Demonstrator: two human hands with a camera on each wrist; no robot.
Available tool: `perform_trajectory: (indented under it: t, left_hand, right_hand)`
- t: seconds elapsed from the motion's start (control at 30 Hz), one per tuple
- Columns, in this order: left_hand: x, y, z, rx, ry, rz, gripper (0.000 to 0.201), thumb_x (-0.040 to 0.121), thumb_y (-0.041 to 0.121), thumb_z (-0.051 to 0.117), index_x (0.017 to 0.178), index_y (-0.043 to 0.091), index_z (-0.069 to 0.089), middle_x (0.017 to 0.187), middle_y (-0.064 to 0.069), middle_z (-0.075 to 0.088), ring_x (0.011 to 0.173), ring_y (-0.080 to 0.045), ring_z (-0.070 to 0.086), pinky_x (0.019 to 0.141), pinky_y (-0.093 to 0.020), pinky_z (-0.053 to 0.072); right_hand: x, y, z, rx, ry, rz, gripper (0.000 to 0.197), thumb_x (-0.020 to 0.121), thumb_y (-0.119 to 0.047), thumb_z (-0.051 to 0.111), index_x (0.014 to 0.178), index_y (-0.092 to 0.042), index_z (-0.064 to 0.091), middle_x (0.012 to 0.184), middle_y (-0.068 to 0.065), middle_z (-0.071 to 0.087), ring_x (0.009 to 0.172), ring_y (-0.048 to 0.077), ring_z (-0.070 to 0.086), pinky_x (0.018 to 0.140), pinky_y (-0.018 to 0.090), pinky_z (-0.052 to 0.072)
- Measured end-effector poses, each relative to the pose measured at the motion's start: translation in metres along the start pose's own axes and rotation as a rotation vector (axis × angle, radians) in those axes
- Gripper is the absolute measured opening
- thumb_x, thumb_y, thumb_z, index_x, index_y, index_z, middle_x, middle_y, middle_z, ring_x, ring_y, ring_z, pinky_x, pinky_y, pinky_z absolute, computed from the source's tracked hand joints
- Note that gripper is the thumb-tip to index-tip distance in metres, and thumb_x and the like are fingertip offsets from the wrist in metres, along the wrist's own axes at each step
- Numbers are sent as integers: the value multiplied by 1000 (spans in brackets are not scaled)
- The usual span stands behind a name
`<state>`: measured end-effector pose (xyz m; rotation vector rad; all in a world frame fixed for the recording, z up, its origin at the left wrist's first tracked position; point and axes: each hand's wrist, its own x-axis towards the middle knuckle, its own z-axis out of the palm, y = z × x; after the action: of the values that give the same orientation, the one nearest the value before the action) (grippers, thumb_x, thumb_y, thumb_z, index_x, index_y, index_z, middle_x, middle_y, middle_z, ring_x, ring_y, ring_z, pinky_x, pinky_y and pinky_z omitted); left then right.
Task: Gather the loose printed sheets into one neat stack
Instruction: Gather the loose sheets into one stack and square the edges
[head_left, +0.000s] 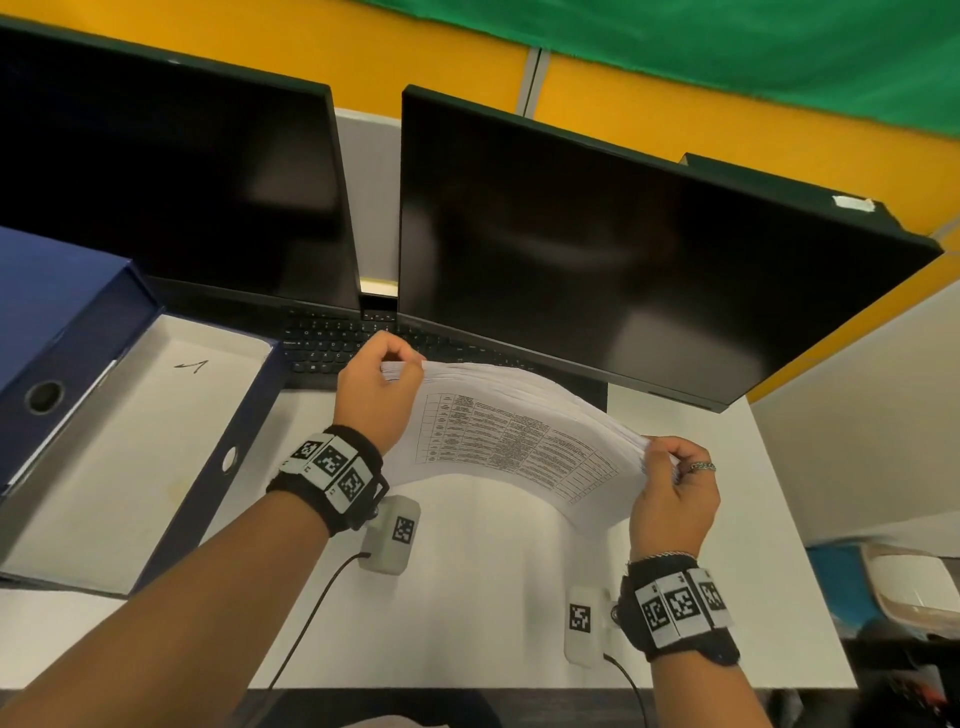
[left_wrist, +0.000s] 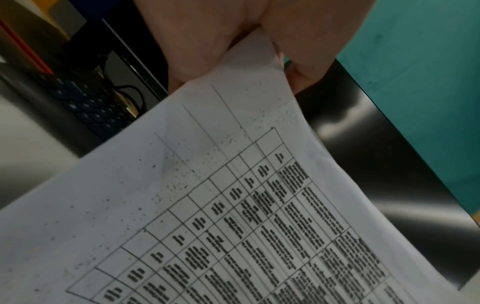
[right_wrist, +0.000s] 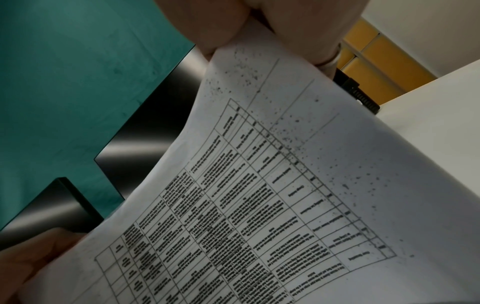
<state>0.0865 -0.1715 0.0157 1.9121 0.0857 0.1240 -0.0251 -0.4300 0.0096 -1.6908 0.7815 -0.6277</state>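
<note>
A thick stack of printed sheets (head_left: 519, 441) with a table of text on its near face is held up above the white desk (head_left: 493, 571), bowed upward between both hands. My left hand (head_left: 384, 379) grips the stack's left end, thumb and fingers curled over its edge. At the right end, my right hand (head_left: 670, 478), wearing a ring, pinches the sheets the same way. The left wrist view shows the printed page (left_wrist: 233, 205) running out from the left hand (left_wrist: 249, 41). In the right wrist view the same page (right_wrist: 259, 195) leaves the right hand (right_wrist: 259, 26).
Two dark monitors (head_left: 623, 270) stand behind the stack, with a black keyboard (head_left: 332, 343) under them. An open blue box file (head_left: 119, 441) lies on the left of the desk. The desk's right edge (head_left: 800, 545) drops off beside my right hand.
</note>
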Motion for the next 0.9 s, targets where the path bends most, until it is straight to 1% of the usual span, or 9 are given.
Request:
perform_trajectory:
  t: [0.1,0.17,0.27,0.37,0.5,0.63,0.77,0.83,0.9]
  left_hand:
    - [2,7,-1,-74,5,-48,6,91,7,54,94,11,56,92,-1,66,89,-18,65,67,-26,52]
    - [2,10,-3,38,-91,39,14,93,19,57,107,21,59,100,4,64,96,-17,62,82,-37,56]
    - [1,11,-9,743,-305,255,56,89,60,51,139,37,42,132,7,51,123,-19,47,106,-51,40]
    - [3,10,-11,1058,-324,340,63,92,61,44,148,37,28,144,6,40,134,-22,36,112,-57,28]
    - [9,8,-10,1064,-331,373,48,98,44,46,144,32,38,139,5,45,129,-20,40,107,-50,35]
    - [14,8,-12,1035,-388,389,32,98,31,52,129,23,50,125,2,53,115,-19,49,97,-41,46]
    - [12,16,-17,917,-267,494,26,98,27,52,123,19,54,117,1,54,104,-17,54,82,-30,50]
    - [9,8,-21,797,-241,473,24,97,29,54,119,20,58,114,2,56,101,-15,53,84,-30,51]
    - [3,-5,-20,635,-236,378,22,95,28,59,115,21,60,108,4,58,97,-12,52,87,-33,52]
  right_hand:
    - [-3,-1,0,-6,-10,-34,10,96,-21,57,104,-27,59,99,-5,63,91,17,63,72,31,57]
    - [-5,-1,0,-46,-70,-69,22,95,-28,62,116,-31,60,112,-5,63,98,15,62,77,31,57]
    - [-1,7,-6,-372,-206,-226,58,84,-44,71,138,-34,50,133,-5,52,112,14,55,89,33,52]
    - [6,15,-12,-720,-268,-374,75,78,-59,68,144,-37,41,140,-2,47,121,23,53,99,49,50]
    - [13,12,-12,-734,-237,-354,57,83,-52,69,133,-33,50,132,1,57,112,25,59,95,53,52]
    - [13,5,-6,-698,-266,-307,38,89,-44,61,115,-16,65,107,6,68,91,21,61,87,39,56]
    - [9,-12,-10,-560,-202,-337,28,88,-32,69,109,-14,65,95,0,62,82,19,59,80,28,50]
    - [6,-11,-14,-451,-154,-305,31,83,-27,75,110,-17,63,95,-4,61,82,17,60,79,24,49]
    - [4,2,-13,-285,-142,-178,52,77,-19,82,121,-23,56,98,-10,61,85,9,61,78,19,49]
